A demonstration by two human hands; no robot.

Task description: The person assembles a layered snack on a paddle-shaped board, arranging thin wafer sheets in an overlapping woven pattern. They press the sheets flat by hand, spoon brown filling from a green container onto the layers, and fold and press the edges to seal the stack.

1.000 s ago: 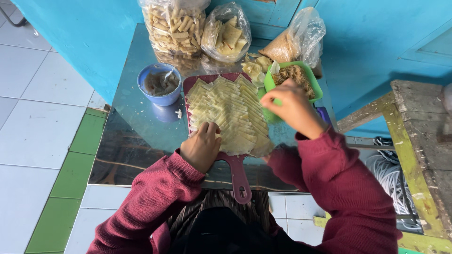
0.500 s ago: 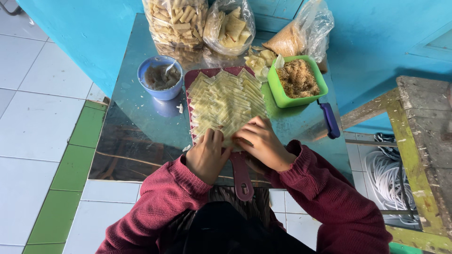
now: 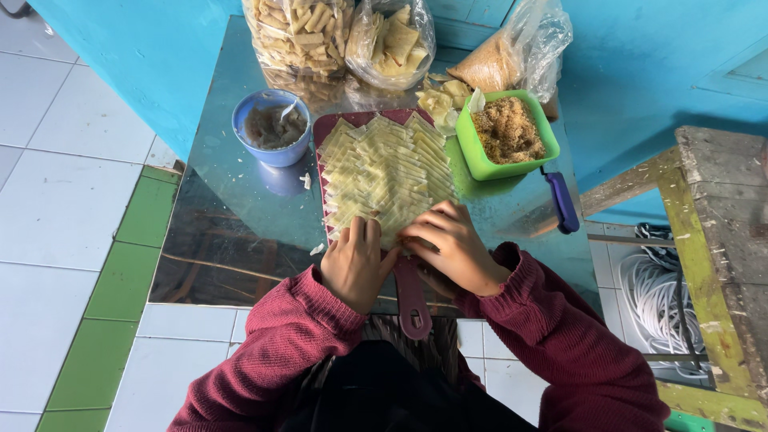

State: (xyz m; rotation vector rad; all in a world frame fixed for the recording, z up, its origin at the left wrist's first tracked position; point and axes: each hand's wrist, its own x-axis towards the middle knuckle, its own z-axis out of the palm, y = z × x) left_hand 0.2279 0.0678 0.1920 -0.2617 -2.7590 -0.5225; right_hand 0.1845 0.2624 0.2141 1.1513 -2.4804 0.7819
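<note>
Both hands (image 3: pixel 400 256) stay on wrappers (image 3: pixel 384 172), seemingly pinching tighter.

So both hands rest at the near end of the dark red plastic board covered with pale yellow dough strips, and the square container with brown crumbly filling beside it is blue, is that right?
Not quite: the square container is green, as the head view shows. The blue one is the round bowl. Both the left hand and right hand do rest at the near end of the dark red board covered with dough strips.

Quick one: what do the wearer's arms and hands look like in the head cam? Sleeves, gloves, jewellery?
Both arms wear long dark red knitted sleeves with ribbed cuffs that end at the wrists. The left hand and the right hand are bare: no gloves, and no rings, watch or bracelet show in this view.
</note>
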